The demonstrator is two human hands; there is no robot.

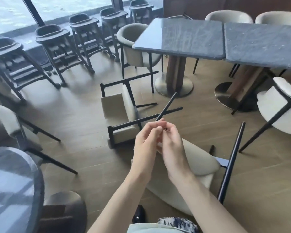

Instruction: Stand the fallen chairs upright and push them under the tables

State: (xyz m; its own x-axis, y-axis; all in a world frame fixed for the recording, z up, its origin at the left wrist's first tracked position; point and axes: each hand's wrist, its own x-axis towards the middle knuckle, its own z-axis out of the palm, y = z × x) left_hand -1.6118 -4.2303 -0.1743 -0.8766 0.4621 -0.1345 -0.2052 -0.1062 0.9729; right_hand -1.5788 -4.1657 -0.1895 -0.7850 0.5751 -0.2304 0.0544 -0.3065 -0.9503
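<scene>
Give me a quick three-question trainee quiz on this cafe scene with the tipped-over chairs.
1. True or false: the hands already grip a chair leg.
2. How many fallen chairs lie on the floor?
3. Multiple choice: the high chairs stand A) along the window, B) under the square tables, C) on their sides.

Key:
1. False; the left hand and the right hand meet in the air, holding nothing.
2. Two: the far fallen chair and the near fallen chair.
3. A.
</scene>
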